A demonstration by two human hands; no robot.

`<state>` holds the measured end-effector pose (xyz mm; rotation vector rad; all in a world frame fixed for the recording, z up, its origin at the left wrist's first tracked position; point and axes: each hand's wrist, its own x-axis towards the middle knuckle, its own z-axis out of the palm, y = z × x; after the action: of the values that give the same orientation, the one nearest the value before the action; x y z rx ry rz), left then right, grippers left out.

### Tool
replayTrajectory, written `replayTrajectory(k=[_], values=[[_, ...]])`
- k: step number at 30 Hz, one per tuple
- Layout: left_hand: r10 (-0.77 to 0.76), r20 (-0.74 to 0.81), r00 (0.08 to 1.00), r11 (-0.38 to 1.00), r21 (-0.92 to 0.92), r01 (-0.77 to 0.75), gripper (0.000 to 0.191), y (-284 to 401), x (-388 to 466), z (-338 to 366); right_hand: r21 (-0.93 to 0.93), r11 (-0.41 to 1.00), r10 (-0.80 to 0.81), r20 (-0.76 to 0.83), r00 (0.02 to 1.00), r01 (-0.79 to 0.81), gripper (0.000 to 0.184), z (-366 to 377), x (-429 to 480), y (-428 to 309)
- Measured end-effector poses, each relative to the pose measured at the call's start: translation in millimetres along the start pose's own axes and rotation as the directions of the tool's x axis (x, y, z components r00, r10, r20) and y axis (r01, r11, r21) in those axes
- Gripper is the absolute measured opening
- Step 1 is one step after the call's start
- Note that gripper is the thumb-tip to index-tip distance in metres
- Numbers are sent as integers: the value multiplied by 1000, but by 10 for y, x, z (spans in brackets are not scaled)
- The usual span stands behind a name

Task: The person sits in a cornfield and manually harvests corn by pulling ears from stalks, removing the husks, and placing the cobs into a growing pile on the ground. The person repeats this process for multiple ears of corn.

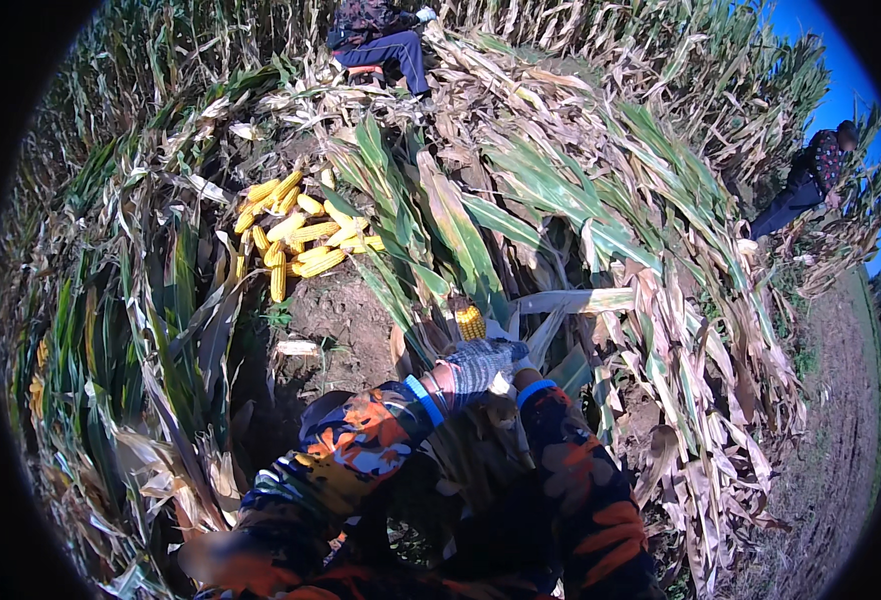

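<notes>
My left hand (478,366), in a grey knitted glove, is closed around a yellow corn cob (470,322) whose upper end, with dark silk at its tip, sticks out above the fingers. Close against it on the right is my right hand (521,363), mostly hidden behind the left one and the sleeve cuff; its grip does not show. Pale husk (502,386) hangs around both hands. Beneath and ahead of them lie cut corn stalks with green and dry leaves (448,217).
Husked yellow cobs (298,232) lie piled on bare soil at the upper left. Cut stalks (680,322) spread on the right, more stalks (140,322) on the left. One person (384,45) sits at the top; another person (808,176) is at the far right. Standing corn rises behind.
</notes>
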<state>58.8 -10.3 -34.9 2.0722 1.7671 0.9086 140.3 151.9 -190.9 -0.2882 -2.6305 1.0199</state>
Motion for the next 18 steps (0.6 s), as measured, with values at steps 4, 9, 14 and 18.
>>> replayTrajectory(k=[4, 9, 14, 18], values=[[-412, -119, 903, 909, -116, 400, 27, -582, -73, 110, -276, 944, 178, -30, 984, -179, 38, -198, 179, -568], [-726, -208, 656, 613, -627, 480, 40, -781, 63, -96, -312, 900, 306, -46, 951, -305, 45, -517, 176, -1216], [-788, -157, 595, 577, -525, 626, 52, -1331, -64, 54, -304, 919, 281, 62, 958, -250, 53, -466, 250, -1588], [-837, -30, 546, 404, -707, 580, 49, -1185, 109, 135, -316, 902, 306, -11, 952, -294, 54, -628, 94, -1425]])
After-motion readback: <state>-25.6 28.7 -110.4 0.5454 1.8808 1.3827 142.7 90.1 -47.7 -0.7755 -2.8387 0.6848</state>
